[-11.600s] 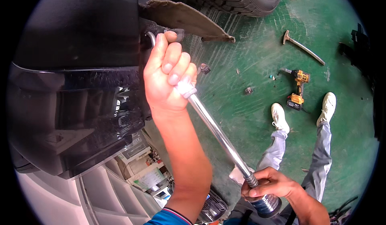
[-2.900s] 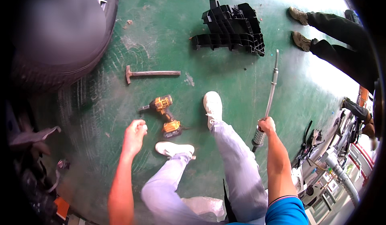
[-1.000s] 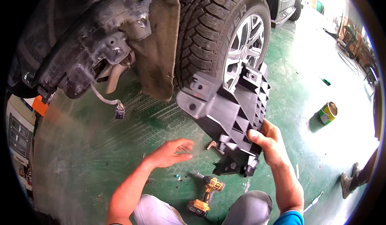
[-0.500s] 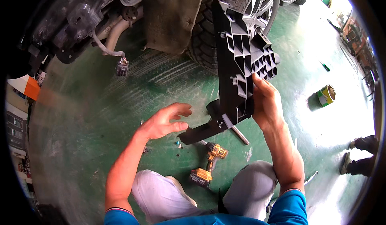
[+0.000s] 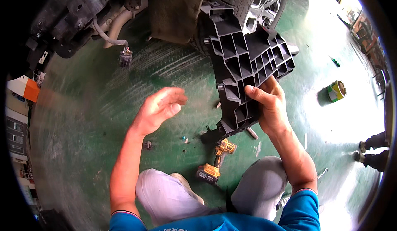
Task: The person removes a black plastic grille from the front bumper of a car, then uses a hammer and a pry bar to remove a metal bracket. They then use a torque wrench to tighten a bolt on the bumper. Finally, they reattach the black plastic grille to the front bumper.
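My right hand (image 5: pixel 272 105) grips a black ribbed plastic bracket (image 5: pixel 244 59) by its lower right edge, thumb on the ribbed face and the other fingers behind it. The bracket is tilted, its open grid of cells turned toward me, and it hides part of the tire behind. My left hand (image 5: pixel 159 109) is in the air left of the bracket, apart from it, fingers extended and holding nothing. Below the bracket, a yellow and black cordless power tool (image 5: pixel 215 163) lies on the floor between my knees.
A car wheel (image 5: pixel 264 8) and a hanging brown flap (image 5: pixel 175 12) stand ahead. At upper left, a wire connector (image 5: pixel 125 58) dangles from the car's underside. A metal bar (image 5: pixel 252 133) lies under the bracket. To the right are an open can (image 5: pixel 337 91) and another person's legs (image 5: pixel 375 150).
The bracket has turned so its ribbed face shows more fully, and its lower arm has swung away from my left hand. My left hand has moved slightly up and left.
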A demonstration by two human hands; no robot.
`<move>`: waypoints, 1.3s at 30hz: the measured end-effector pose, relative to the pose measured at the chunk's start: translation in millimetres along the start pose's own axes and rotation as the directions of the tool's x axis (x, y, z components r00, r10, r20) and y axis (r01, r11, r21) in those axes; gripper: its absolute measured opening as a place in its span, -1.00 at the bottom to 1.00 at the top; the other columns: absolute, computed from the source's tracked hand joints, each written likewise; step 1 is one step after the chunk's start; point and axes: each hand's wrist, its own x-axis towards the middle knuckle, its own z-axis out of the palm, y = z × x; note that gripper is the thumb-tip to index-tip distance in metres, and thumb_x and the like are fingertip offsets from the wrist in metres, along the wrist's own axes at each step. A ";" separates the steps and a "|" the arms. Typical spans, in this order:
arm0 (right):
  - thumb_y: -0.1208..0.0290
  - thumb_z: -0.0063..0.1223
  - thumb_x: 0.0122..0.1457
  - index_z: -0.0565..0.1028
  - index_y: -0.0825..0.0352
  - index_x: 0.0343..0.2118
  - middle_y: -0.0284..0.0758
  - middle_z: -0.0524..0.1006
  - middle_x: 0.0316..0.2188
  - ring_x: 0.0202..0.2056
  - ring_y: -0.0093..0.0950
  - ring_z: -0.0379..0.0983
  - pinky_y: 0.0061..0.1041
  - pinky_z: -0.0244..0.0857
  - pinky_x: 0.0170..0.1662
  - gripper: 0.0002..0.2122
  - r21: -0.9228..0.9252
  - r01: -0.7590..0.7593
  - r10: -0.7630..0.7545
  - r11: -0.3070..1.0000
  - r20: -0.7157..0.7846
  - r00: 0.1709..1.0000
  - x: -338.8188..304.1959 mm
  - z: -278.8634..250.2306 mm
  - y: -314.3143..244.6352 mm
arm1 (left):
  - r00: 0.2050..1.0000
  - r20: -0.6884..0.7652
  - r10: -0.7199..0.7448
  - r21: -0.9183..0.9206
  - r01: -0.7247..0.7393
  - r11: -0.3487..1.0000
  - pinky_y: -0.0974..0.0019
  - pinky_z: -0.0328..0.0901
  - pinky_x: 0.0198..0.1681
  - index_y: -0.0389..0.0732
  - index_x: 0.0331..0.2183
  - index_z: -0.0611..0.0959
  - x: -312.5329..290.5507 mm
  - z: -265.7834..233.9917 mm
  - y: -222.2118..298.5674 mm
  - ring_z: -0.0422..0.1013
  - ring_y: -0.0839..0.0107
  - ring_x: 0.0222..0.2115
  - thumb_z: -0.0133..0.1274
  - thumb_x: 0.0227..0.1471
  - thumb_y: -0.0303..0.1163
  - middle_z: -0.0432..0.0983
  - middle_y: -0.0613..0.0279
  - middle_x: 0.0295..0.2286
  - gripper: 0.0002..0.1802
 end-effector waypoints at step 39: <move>0.50 0.02 -0.11 0.34 0.39 -0.42 -0.31 0.44 -0.57 -0.52 -0.35 0.47 -0.40 0.39 -0.46 -0.83 -0.555 0.824 -0.211 -0.113 0.824 0.526 -13.8 131.4 50.0 | 0.581 -0.674 0.456 0.229 -0.423 0.877 0.18 0.05 0.20 -0.37 0.24 0.02 -47.0 -20.1 46.3 0.18 0.24 0.11 0.31 -0.09 -0.20 0.14 0.01 0.14 0.07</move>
